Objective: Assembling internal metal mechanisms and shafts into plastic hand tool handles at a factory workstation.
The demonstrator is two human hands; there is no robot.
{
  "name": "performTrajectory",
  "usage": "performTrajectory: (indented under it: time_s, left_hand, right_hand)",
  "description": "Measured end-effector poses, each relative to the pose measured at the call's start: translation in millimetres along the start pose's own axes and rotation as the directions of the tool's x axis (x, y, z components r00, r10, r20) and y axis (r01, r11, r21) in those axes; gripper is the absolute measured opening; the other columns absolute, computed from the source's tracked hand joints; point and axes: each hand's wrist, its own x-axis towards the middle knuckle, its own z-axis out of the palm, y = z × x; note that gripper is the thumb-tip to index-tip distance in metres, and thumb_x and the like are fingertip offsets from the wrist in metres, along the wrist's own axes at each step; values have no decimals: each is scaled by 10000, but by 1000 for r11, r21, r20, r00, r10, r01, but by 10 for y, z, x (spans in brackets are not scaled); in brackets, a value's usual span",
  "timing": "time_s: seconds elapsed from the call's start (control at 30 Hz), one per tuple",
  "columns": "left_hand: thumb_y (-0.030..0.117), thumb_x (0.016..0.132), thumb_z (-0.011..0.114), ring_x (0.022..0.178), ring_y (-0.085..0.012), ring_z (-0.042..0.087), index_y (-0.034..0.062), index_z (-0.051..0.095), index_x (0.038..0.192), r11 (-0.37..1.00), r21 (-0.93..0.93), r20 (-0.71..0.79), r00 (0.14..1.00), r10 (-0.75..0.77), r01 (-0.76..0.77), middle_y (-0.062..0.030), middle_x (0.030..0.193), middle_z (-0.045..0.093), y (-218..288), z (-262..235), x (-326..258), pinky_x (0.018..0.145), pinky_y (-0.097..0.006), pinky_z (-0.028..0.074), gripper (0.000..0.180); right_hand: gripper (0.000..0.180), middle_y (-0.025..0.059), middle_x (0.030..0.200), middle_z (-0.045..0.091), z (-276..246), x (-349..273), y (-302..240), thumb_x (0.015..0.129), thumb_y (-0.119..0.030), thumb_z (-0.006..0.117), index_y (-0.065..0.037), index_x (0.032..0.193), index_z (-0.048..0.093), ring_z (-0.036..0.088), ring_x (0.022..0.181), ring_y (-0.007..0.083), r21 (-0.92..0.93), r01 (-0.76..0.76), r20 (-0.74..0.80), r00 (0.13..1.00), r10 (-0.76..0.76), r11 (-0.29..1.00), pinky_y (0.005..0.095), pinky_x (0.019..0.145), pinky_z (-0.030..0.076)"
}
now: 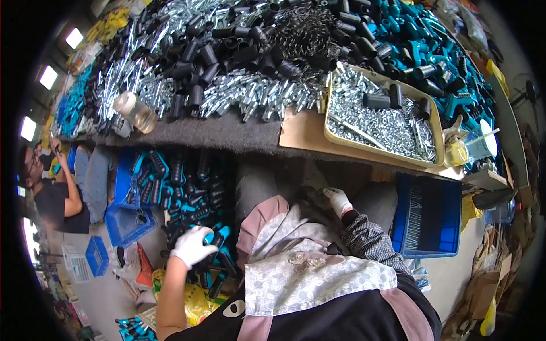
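My left hand (193,246), in a white glove, is at the near side of a heap of black-and-teal grip handles (182,193). Its thumb and fingers are apart in a C shape, with a bit of teal showing between them; it looks open rather than closed on a handle. My right hand (338,200), also white-gloved, is over my lap below the bench edge. Its fingers are bent together beside a dark, blurred shape (311,196). What they hold, if anything, is hidden. A patterned grey apron (318,281) covers my lap.
The bench ahead bears metal pins (250,94), black tubes (205,57), springs (301,31) and teal parts (421,51). A cream tray (326,122) holds small metal pieces. A bottle (136,112) stands near the edge. A blue crate (429,250) is right; another person (60,199) sits left.
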Motion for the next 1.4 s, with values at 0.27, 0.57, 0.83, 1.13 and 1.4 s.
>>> performTrajectory:
  time_s: [0.27,0.57,0.83,1.13,1.4]
  left_hand:
    - [304,825,652,861,-373,653,114,725,892,994,87,-205,978,-48,67,-162,918,665,185,-168,1,770,-478,542,215]
    - [318,832,617,1097,-391,571,76,694,1039,985,138,-73,990,117,-106,-142,1220,585,30,788,774,924,-477,503,328]
    - [401,739,710,1372,-442,382,107,644,1259,921,364,249,967,50,-141,-186,1508,418,327,590,357,1137,-567,294,601]
    - [466,756,717,1342,-404,411,164,625,1285,940,295,191,974,119,-172,-134,1455,490,3,596,448,1106,-563,311,615]
    - [512,915,613,1190,-346,605,47,614,1303,874,-71,318,819,477,-481,-183,1299,629,384,-795,872,1023,-406,477,605]
  right_hand:
    - [285,74,1030,716,133,-158,-199,957,-193,653,32,1126,693,633,912,163,-50,-71,-18,997,70,996,294,806,501]
    - [332,98,1010,719,252,-172,-222,946,-214,655,55,1138,685,638,923,202,-320,3,22,1000,4,947,316,855,491]
    - [308,130,1061,728,192,-430,-359,952,-201,620,38,1129,699,651,980,208,-271,12,58,998,4,963,294,884,498]
    - [317,153,1068,712,573,-845,-1215,990,-204,550,34,1161,671,670,994,236,-413,300,436,894,-102,860,330,899,518]
    - [308,152,1124,697,840,-1236,-2543,975,-189,566,10,1193,654,658,1031,239,-200,614,738,606,-295,763,345,932,508]
